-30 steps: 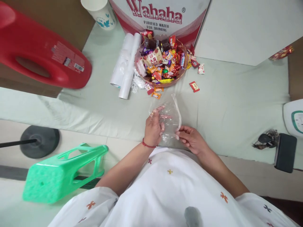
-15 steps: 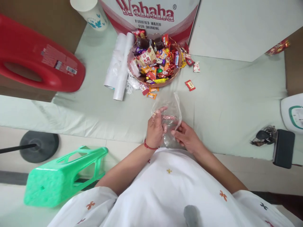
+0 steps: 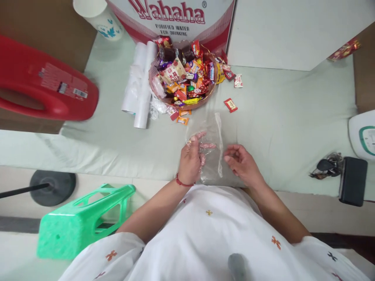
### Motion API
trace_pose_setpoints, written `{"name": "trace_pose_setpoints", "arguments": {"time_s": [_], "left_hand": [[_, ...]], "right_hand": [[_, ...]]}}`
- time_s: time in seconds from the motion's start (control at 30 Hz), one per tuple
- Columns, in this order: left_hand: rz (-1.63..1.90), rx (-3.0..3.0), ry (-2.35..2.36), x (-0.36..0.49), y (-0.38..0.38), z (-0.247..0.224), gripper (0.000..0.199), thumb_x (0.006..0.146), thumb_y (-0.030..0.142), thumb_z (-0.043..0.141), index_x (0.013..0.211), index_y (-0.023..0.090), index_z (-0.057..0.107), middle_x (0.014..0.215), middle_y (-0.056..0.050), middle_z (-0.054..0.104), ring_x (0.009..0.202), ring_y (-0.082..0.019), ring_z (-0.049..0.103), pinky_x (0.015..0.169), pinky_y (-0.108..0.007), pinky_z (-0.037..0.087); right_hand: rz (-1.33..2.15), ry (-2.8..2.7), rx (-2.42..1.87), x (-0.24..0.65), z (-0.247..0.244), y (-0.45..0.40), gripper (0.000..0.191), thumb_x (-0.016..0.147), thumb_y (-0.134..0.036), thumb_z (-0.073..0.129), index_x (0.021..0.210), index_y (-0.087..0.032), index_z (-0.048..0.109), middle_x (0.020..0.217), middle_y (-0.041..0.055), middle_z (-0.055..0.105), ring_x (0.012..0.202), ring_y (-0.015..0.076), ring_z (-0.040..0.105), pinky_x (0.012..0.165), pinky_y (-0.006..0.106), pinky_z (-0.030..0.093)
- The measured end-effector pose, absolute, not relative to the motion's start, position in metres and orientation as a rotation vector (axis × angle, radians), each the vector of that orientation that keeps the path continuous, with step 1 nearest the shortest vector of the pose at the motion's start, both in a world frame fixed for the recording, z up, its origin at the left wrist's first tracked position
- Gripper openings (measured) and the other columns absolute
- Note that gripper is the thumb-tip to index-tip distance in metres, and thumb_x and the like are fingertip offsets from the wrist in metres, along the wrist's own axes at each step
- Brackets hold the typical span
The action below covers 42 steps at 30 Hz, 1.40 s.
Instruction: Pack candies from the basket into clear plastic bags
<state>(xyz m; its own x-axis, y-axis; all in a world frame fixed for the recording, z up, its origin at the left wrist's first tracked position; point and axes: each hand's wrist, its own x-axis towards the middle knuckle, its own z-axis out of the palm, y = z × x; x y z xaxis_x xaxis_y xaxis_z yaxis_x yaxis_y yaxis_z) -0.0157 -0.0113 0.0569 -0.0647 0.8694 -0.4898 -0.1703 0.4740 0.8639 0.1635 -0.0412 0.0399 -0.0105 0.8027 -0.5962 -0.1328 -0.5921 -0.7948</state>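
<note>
My left hand (image 3: 191, 162), with a red cord at its wrist, holds a clear see-through pouch (image 3: 211, 164). The thumb lies on the near side and the fingers show pinkish through the film; whether they are inside or behind it I cannot tell. A whitish drawstring edge (image 3: 219, 144) runs down the pouch's right side. Just right of that edge, apart from it, my right hand (image 3: 243, 164) is loosely curved with nothing visible in it. Beyond both hands stands a clear bowl (image 3: 205, 102) heaped with wrapped candies (image 3: 190, 76).
Loose candies (image 3: 231, 105) lie around the bowl. Left of it are white rolls (image 3: 143, 88), a paper cup (image 3: 101, 19) and a red jug (image 3: 84, 89). A Wahaha carton (image 3: 175, 23) stands behind. Keys (image 3: 326, 166) and a black phone (image 3: 353, 181) lie right; a green stool (image 3: 79, 222) is below left.
My right hand has let go of the pouch's drawstring edge and moved a little to the right. My left hand still holds the pouch, and the view has shifted slightly.
</note>
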Motion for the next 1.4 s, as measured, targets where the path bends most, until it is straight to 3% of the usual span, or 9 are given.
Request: {"name": "trace_pose_setpoints", "arguments": {"time_s": [0.1,0.23,0.53,0.77,0.93,1.03,1.17,1.3,1.4], "left_hand": [[0.913,0.692,1.352,-0.008,-0.014,0.062,0.074,0.094,0.077,0.044,0.132,0.017,0.065,0.087,-0.009,0.077,0.035,-0.005,0.038,0.033,-0.022,0.023],[0.935,0.7,1.382,-0.012,-0.013,0.06,0.071,0.096,0.075,0.044,0.133,0.018,0.065,0.086,-0.007,0.076,0.035,-0.004,0.035,0.033,-0.023,0.021],[0.949,0.672,1.322,-0.013,-0.012,0.055,0.067,0.096,0.073,0.048,0.134,0.019,0.064,0.086,-0.007,0.077,0.033,-0.003,0.032,0.034,-0.022,0.019],[0.89,0.762,1.31,-0.013,-0.015,0.069,0.072,0.097,0.073,0.043,0.142,0.019,0.059,0.085,-0.008,0.077,0.035,-0.005,0.036,0.034,-0.022,0.023],[0.872,0.786,1.311,-0.015,-0.022,0.073,0.071,0.098,0.073,0.041,0.145,0.023,0.057,0.08,-0.006,0.075,0.038,-0.007,0.04,0.036,-0.022,0.028],[0.852,0.805,1.299,-0.013,-0.028,0.072,0.072,0.098,0.072,0.042,0.148,0.022,0.055,0.078,-0.005,0.076,0.039,-0.008,0.04,0.037,-0.023,0.029],[0.84,0.822,1.278,-0.02,-0.033,0.068,0.074,0.099,0.071,0.04,0.152,0.021,0.051,0.078,-0.005,0.076,0.037,-0.008,0.039,0.037,-0.024,0.029],[0.865,0.778,1.316,-0.035,-0.032,0.067,0.074,0.1,0.071,0.04,0.152,0.02,0.052,0.073,-0.003,0.074,0.035,-0.006,0.034,0.036,-0.023,0.024],[0.877,0.763,1.332,-0.041,-0.033,0.067,0.075,0.099,0.072,0.041,0.151,0.019,0.053,0.072,-0.003,0.074,0.034,-0.006,0.034,0.035,-0.023,0.024]], "right_hand": [[1.751,-0.683,-1.484,0.15,0.041,-0.03,0.06,0.064,-0.047,0.09,0.112,-0.027,0.061,0.089,-0.0027,0.064,0.051,0.0062,0.041,0.038,0.021,0.027],[1.703,-0.631,-1.482,0.158,0.038,-0.022,0.04,0.069,-0.051,0.086,0.088,-0.023,0.065,0.066,-0.0055,0.056,0.044,0.005,0.031,0.038,0.022,0.02],[1.675,-0.567,-1.558,0.183,0.035,-0.03,0.037,0.069,-0.051,0.086,0.083,-0.021,0.069,0.071,-0.0014,0.063,0.047,0.0058,0.033,0.038,0.022,0.02],[1.467,-0.739,-1.6,0.191,0.028,-0.026,0.028,0.08,-0.048,0.078,0.088,-0.022,0.07,0.066,-0.0032,0.056,0.052,0.0093,0.038,0.044,0.024,0.026],[1.398,-0.877,-1.528,0.186,0.038,-0.016,0.04,0.086,-0.06,0.07,0.108,-0.026,0.071,0.098,0.0038,0.07,0.069,0.0135,0.053,0.057,0.026,0.041],[1.393,-1.021,-1.548,0.176,0.042,-0.008,0.038,0.08,-0.056,0.078,0.102,-0.026,0.071,0.092,0.0026,0.069,0.077,0.0167,0.056,0.067,0.029,0.044],[1.316,-0.885,-1.585,0.173,0.038,0.002,0.031,0.081,-0.053,0.076,0.082,-0.023,0.069,0.068,-0.002,0.055,0.061,0.0127,0.042,0.056,0.027,0.034],[1.333,-0.699,-1.559,0.182,0.03,0.004,0.033,0.078,-0.052,0.079,0.081,-0.023,0.064,0.066,-0.0032,0.051,0.055,0.0106,0.035,0.049,0.025,0.026],[1.361,-0.748,-1.537,0.183,0.03,0.0,0.039,0.082,-0.061,0.075,0.084,-0.024,0.064,0.072,-0.0017,0.054,0.059,0.0117,0.041,0.051,0.025,0.033]]}}
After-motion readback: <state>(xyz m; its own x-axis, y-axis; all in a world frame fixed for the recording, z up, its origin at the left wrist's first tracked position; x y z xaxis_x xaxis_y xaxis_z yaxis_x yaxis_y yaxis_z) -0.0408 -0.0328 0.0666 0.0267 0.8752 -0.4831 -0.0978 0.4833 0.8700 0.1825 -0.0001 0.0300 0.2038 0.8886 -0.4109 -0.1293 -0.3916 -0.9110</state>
